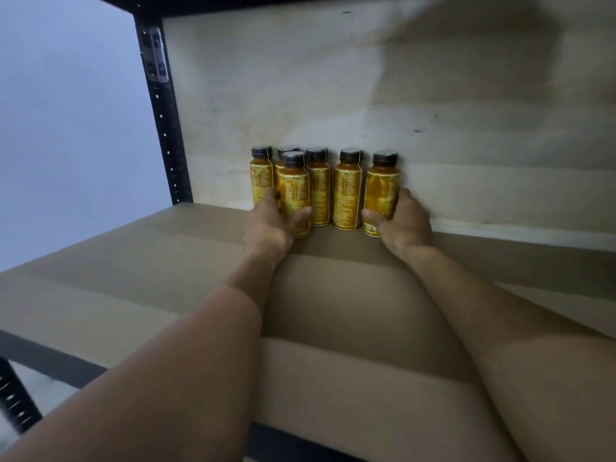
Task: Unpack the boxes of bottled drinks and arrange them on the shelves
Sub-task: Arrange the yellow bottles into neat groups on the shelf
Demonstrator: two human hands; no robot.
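Observation:
Several small bottles with yellow labels and dark caps stand upright in a cluster at the back of the brown shelf board (133,268), against the pale back panel. My left hand (268,225) is wrapped around the lower part of the front left bottle (293,191), which stands slightly ahead of the others. My right hand (401,221) grips the rightmost bottle (381,188) near its base. Two more bottles (347,188) stand between the held ones, untouched. Both forearms reach across the shelf.
A black perforated upright post (165,121) marks the shelf's left side, with a bluish wall (66,128) beyond it. The dark front rail (50,360) runs along the shelf's near edge. Bare shelf board stretches to the left and right of the bottles.

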